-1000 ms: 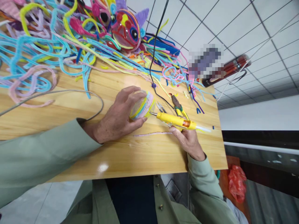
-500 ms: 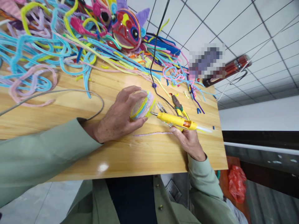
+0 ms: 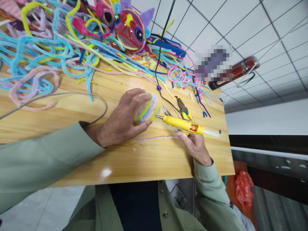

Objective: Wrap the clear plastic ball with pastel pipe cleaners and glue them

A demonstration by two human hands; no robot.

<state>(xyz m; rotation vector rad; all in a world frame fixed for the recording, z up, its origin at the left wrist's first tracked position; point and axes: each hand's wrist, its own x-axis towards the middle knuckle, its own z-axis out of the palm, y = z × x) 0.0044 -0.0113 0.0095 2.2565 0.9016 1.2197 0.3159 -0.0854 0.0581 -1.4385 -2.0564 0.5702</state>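
Note:
My left hand (image 3: 122, 120) is wrapped round a clear rounded piece (image 3: 150, 109) banded with yellow, blue and pink fuzzy strips. My right hand (image 3: 196, 146) grips a yellow glue gun (image 3: 176, 122), its metal tip at the right side of the banded piece; whether they touch I cannot tell. A thin pink-purple stem (image 3: 157, 138) lies on the table just below. Pliers (image 3: 183, 107) with yellow and green handles rest beyond the glue gun, with small scissors-like metal tips (image 3: 166, 110) beside them.
Tangled coloured pipe cleaners (image 3: 64, 48) cover the far side of the wooden table (image 3: 120, 163), with a decorated fish-like figure (image 3: 131, 30) among them. A black cable (image 3: 159, 57) runs down towards the pliers. A grey cord (image 3: 72, 93) curves at left. A dark red cylinder (image 3: 237, 72) stands beyond.
The glue gun has shifted very slightly to the right. My left hand and the banded piece look unchanged.

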